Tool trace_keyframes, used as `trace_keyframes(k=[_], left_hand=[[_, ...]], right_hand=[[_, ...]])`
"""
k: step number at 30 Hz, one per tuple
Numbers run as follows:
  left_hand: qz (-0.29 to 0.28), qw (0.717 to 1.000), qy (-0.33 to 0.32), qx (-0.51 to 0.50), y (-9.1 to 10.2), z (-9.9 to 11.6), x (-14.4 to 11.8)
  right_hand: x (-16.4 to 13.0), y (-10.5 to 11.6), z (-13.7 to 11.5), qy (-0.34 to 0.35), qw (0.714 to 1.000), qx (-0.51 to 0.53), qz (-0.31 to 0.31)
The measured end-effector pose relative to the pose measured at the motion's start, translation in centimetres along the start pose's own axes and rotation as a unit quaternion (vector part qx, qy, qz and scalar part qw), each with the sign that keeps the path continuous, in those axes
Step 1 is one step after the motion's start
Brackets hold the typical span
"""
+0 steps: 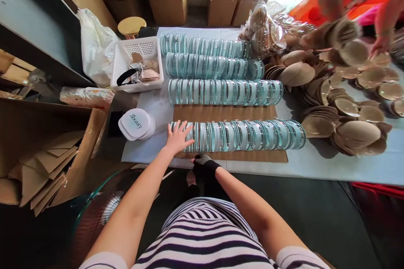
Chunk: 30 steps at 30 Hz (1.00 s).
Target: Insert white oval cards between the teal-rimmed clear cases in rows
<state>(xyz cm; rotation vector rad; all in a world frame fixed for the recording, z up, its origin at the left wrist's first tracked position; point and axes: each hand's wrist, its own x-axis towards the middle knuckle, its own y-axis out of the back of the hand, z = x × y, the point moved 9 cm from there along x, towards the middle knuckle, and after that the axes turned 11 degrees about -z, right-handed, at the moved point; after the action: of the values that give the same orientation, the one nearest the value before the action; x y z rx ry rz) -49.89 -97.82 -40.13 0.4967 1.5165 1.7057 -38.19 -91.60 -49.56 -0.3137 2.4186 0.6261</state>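
Observation:
My left hand (179,138) lies with spread fingers on the left end of the nearest row of clear, blue-tinted round plastic cases (240,135). This row rests on its side along a flat cardboard sheet (227,113). Just below that row, at the table's front edge, is my right hand (202,160), in a black glove with a grey patterned part. Its fingers are mostly hidden, so its grip cannot be made out. Behind lie more rows of the same cases, the closest being a third row (225,92). White lids (135,124) with "beauty" lettering are stacked to the left.
A white basket (115,65) holds skin-toned cups and a black strap. Piles of beige moulded cups (318,126) cover the right side, where a co-worker's hand (380,46) reaches in. Cardboard boxes (167,2) stand behind; a fan (97,214) is at lower left.

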Motion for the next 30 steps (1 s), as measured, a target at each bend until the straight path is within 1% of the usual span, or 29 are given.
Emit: trace_keyframes(k=[1,3,4,5,6,7,8,9,10,12,14,16,18,20,21,23,24,26,27,29,30], left_hand=[[0.010,1.000,-0.004,-0.002,0.4,0.8,-0.1],[0.032,0.999,-0.030,-0.005,0.9,3.6,0.1],[0.040,0.998,-0.052,-0.006,1.0,5.5,0.3],[0.043,0.996,-0.075,-0.009,1.0,7.6,0.7],[0.041,0.995,-0.093,-0.012,0.7,9.6,1.2],[0.037,0.994,-0.103,-0.015,0.3,11.4,1.8],[0.030,0.994,-0.107,-0.018,-0.2,12.8,2.6],[0.022,0.994,-0.106,-0.020,-0.7,13.9,3.3],[0.015,0.994,-0.104,-0.021,-1.3,14.5,4.0],[0.009,0.995,-0.099,-0.017,-2.2,15.0,5.0],[0.009,0.995,-0.097,-0.011,-2.8,14.7,5.3],[0.007,0.996,-0.093,-0.004,-3.0,14.3,5.2],[0.002,0.996,-0.088,-0.001,-2.9,14.0,5.0],[-0.003,0.997,-0.083,-0.001,-2.8,14.0,4.9],[-0.005,0.997,-0.080,0.000,-2.7,14.1,5.0],[-0.009,0.997,-0.077,0.003,-2.7,14.2,5.0],[-0.011,0.997,-0.076,0.005,-2.7,14.3,5.0],[-0.014,0.997,-0.073,0.009,-2.8,14.2,5.0],[-0.013,0.997,-0.071,0.011,-2.8,14.2,4.9],[-0.012,0.997,-0.069,0.014,-2.8,14.1,4.6],[-0.012,0.997,-0.068,0.016,-2.8,14.1,4.4]], right_hand=[[-1.3,2.2,0.8,-0.012,1.000,-0.001,0.013],[-4.3,8.3,1.9,-0.037,0.996,-0.049,0.069],[-5.9,12.2,1.8,-0.048,0.984,-0.111,0.131],[-7.3,16.0,1.3,-0.059,0.962,-0.190,0.185],[-8.0,19.0,0.9,-0.096,0.937,-0.270,0.200],[-8.0,21.2,0.4,-0.123,0.914,-0.339,0.187],[-7.4,22.8,-0.1,-0.144,0.896,-0.389,0.160],[-6.4,23.7,-0.7,-0.158,0.884,-0.422,0.123],[-5.2,24.0,-1.3,-0.159,0.879,-0.440,0.088],[-2.7,23.7,-2.6,-0.145,0.878,-0.454,0.040],[-1.0,22.7,-3.6,-0.120,0.874,-0.470,0.012],[-1.0,21.6,-4.0,-0.089,0.872,-0.482,0.003],[-2.6,20.4,-3.2,-0.054,0.871,-0.488,0.007],[-5.2,18.9,-1.4,-0.022,0.878,-0.477,0.035],[-6.6,18.0,0.0,-0.012,0.884,-0.463,0.056],[-8.8,15.8,3.4,-0.015,0.902,-0.420,0.095],[-9.4,14.5,5.3,-0.030,0.912,-0.395,0.102],[-9.5,11.8,8.6,-0.051,0.927,-0.358,0.098],[-9.3,10.6,9.8,-0.058,0.931,-0.348,0.092],[-8.7,9.1,11.0,-0.058,0.934,-0.341,0.085],[-8.6,8.8,11.2,-0.058,0.935,-0.340,0.084]])
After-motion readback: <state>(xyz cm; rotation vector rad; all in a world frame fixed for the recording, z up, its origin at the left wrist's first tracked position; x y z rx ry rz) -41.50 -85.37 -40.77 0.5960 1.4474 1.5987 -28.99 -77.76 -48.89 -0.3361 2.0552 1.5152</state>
